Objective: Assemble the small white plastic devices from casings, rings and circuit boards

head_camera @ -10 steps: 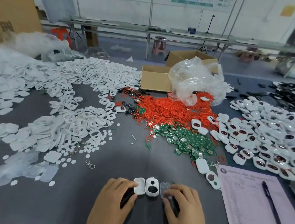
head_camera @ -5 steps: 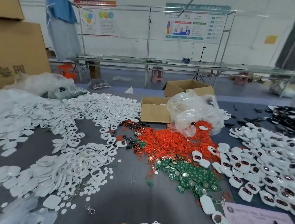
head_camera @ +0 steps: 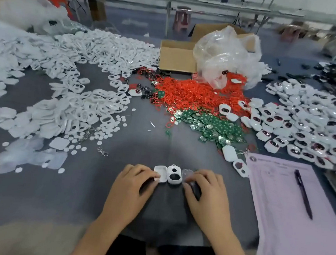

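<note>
1. Work surface: the grey cloth-covered table [head_camera: 81, 191] has a bare strip along its near edge, on both sides of the hands and between them and the part piles.
2. Left hand [head_camera: 132, 187]: palm down, fingers curled, fingertips touching the plain white plastic casing half [head_camera: 160, 173]. It cannot be determined whether the fingers grip it.
3. Right hand [head_camera: 206, 192]: palm down, fingers curled over a translucent clear plastic piece [head_camera: 187, 173]. Grip cannot be determined.
4. Between these two parts lies the white plastic casing front with two dark openings and a top loop [head_camera: 174, 174], touching the plain half, at the near centre of the table.
5. Supplies beyond: a heap of red rubber rings [head_camera: 194, 93], a pile of green circuit boards [head_camera: 215, 127], and loose white casing shells [head_camera: 80, 104] at left.
6. Assembled white devices [head_camera: 304, 126] are heaped at right.
7. At near right a pale pink printed form [head_camera: 288, 217] carries a black pen [head_camera: 302, 193].
8. Far centre: a brown cardboard box [head_camera: 176, 56] beside a crumpled clear plastic bag [head_camera: 225, 55].
</note>
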`<state>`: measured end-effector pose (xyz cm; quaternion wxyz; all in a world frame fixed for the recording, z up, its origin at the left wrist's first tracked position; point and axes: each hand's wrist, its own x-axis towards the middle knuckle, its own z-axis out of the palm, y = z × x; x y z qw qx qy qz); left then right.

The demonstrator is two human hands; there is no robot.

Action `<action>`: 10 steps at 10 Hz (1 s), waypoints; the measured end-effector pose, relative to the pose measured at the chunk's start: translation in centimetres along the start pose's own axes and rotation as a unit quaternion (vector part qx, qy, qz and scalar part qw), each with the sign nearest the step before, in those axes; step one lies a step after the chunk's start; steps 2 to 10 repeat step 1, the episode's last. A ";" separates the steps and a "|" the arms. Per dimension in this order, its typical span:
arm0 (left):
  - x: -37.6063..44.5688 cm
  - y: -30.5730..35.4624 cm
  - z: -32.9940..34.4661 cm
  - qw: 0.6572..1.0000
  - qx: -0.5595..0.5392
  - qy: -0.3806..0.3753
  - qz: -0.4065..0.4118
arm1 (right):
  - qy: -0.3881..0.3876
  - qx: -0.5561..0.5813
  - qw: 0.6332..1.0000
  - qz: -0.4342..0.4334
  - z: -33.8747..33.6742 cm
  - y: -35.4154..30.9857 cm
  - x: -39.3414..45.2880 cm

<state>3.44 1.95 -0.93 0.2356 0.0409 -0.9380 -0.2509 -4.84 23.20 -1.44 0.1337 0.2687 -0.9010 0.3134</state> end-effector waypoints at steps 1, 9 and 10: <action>0.2 -0.2 0.4 1.000 -0.014 0.015 -0.008 | 0.022 0.014 1.000 0.002 0.1 -0.3 0.2; 0.2 -0.2 0.4 1.000 -0.014 0.015 -0.008 | 0.022 0.014 1.000 0.002 0.1 -0.3 0.2; 0.2 -0.2 0.4 1.000 -0.014 0.015 -0.008 | 0.022 0.014 1.000 0.002 0.1 -0.3 0.2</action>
